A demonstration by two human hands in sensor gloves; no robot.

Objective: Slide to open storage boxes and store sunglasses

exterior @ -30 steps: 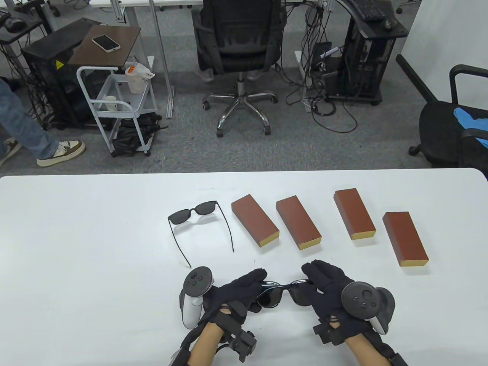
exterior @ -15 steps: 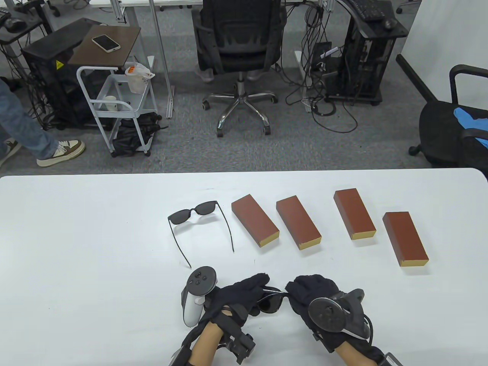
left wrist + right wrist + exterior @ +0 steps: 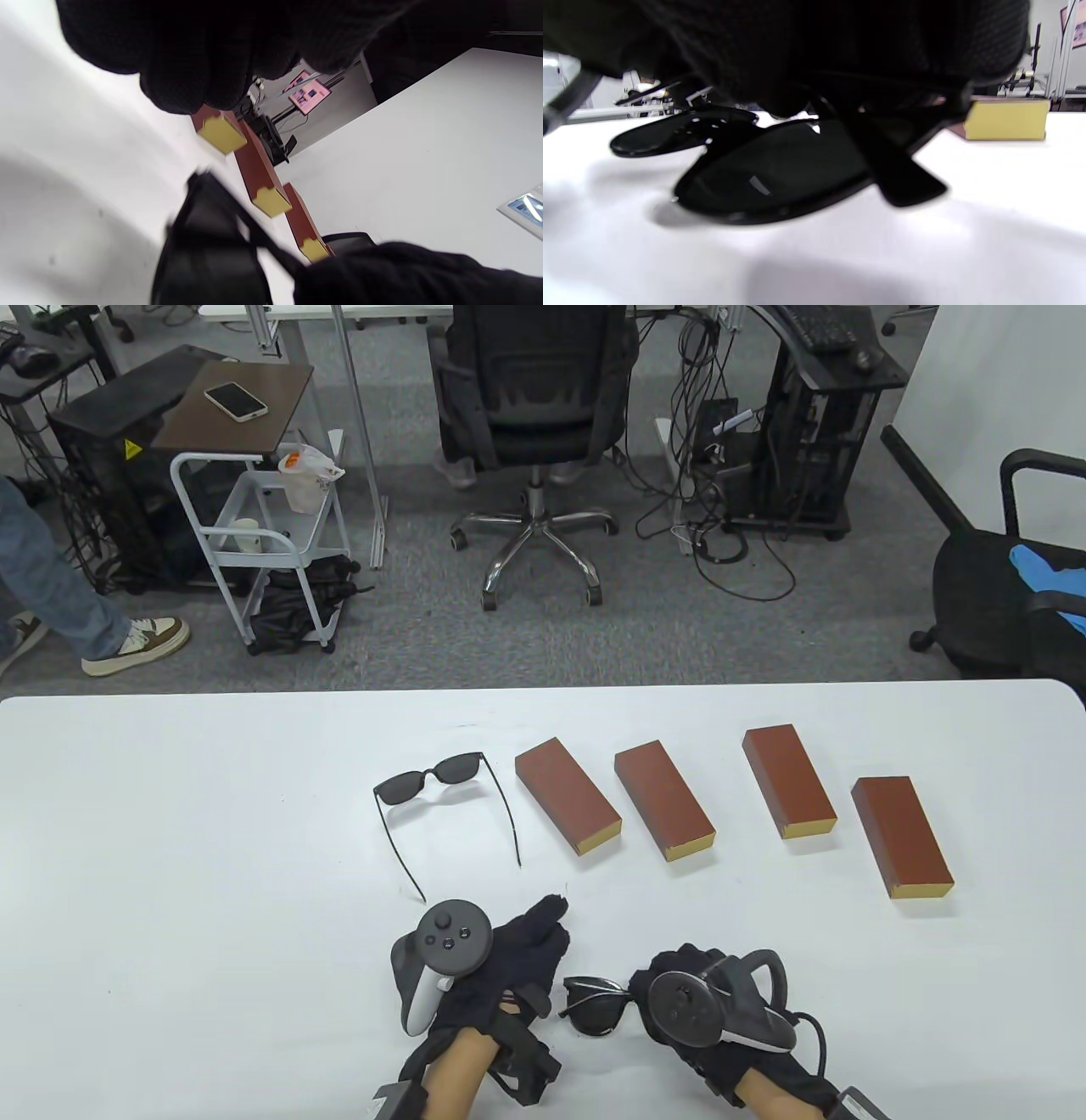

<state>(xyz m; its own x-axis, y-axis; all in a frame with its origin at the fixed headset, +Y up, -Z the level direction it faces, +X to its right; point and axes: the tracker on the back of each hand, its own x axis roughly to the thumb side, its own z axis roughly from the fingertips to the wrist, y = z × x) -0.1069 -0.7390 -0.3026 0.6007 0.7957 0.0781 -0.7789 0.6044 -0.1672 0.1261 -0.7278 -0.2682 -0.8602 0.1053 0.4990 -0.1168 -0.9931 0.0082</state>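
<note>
Since the earlier frame our left hand (image 3: 509, 963) has released the folded sunglasses (image 3: 594, 1005); our right hand (image 3: 696, 1005) grips them. Light, scratch-prone: hold by the frame.

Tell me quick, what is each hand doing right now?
Left hand: holds nothing, fingers extended beside the folded sunglasses.
Right hand: grips the folded sunglasses, low over the table.

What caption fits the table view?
Right hand holds folded sunglasses; left hand apart; four closed boxes behind.
</note>
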